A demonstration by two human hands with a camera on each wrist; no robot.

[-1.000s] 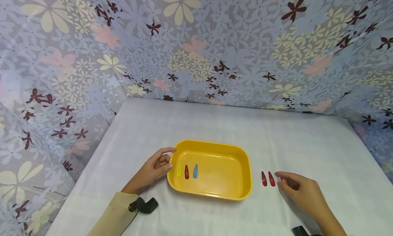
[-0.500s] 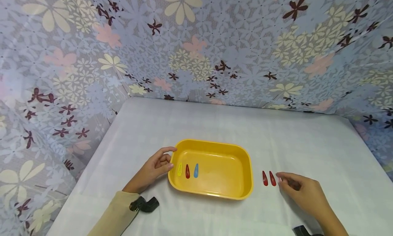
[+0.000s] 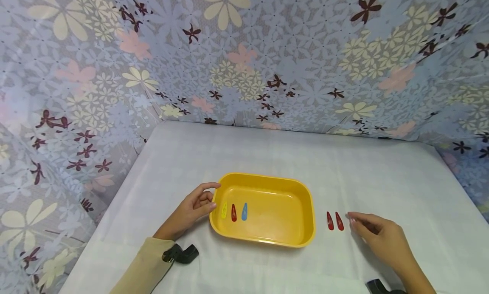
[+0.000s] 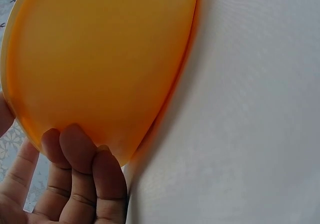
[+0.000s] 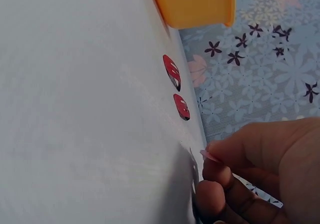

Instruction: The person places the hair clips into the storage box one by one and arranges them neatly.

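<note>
My left hand [image 3: 195, 207] holds the left end of a yellow plastic tray [image 3: 263, 241]; in the left wrist view its curled fingers [image 4: 78, 149] touch the tray's outer wall. Three snap hair clips lie in a row inside: a yellow clip [image 3: 224, 210], a red clip [image 3: 234, 213] and a blue clip [image 3: 244, 211]. Right of the tray, two more red hair clips, the left red clip [image 3: 330, 221] and the right red clip [image 3: 339, 221], lie on the cloth. Beside them my right hand [image 3: 382, 238] pinches a small pink hair clip [image 5: 209, 156], mostly hidden by thumb and finger.
A white cloth [image 3: 290, 151] covers the table. Flowered fabric [image 3: 244, 64] hangs behind it and along the sides. Black wrist straps show at both forearms, the left strap [image 3: 180, 254] near the tray's front left.
My right hand has shifted slightly right, away from the two red clips, with the pink clip between its fingers. The left hand and the tray keep their places.
</note>
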